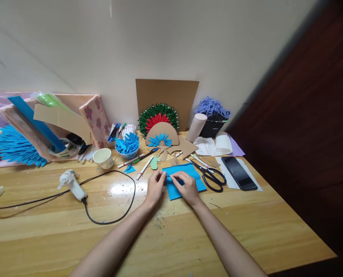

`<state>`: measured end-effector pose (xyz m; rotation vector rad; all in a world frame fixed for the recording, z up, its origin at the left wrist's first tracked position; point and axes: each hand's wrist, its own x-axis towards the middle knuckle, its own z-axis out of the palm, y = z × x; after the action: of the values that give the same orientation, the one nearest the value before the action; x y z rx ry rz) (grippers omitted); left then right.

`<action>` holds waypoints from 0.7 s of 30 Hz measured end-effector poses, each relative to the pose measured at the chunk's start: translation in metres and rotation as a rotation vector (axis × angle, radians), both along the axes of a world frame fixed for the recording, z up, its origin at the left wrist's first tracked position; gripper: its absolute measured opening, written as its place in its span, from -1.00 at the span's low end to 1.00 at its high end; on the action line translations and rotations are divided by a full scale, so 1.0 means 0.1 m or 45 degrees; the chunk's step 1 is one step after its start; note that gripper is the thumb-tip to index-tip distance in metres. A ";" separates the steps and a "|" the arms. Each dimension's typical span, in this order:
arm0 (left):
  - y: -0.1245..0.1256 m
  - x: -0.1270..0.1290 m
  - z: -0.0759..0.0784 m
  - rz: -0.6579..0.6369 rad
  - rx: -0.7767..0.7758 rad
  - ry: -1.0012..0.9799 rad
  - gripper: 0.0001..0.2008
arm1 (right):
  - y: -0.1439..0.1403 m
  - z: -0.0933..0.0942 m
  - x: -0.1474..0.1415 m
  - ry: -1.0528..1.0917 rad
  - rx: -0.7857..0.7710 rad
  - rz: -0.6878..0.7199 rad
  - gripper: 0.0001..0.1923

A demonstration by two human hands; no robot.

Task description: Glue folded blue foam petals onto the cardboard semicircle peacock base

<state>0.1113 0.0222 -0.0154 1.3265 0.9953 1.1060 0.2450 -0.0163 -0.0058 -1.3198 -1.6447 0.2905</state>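
On the wooden tabletop (188, 231), both hands are pinching the blue paper sheet (198, 181): left hand (156, 185) at its left edge, right hand (188, 187) on top, black scissors (213, 177) just beside.

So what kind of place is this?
Probably a craft table at home. The hands are folding blue paper, and scissors, a glue gun and marker pens lie around.
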 end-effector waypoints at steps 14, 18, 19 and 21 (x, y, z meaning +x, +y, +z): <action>0.03 0.00 -0.03 0.075 -0.019 -0.004 -0.71 | 0.02 -0.05 0.02 0.258 -0.197 0.088 -0.81; 0.03 -0.01 -0.04 0.090 -0.014 0.023 -0.71 | 0.02 -0.04 0.03 0.324 -0.254 0.059 -0.82; 0.03 -0.01 -0.04 0.086 -0.012 0.026 -0.71 | 0.02 -0.04 0.03 0.332 -0.259 0.050 -0.82; 0.02 -0.01 -0.04 0.070 -0.003 0.028 -0.71 | 0.01 -0.03 0.02 0.330 -0.259 0.032 -0.83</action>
<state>0.1101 0.0239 -0.0190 1.3187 1.0549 1.1334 0.2470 -0.0148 -0.0086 -1.3491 -1.4415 0.6319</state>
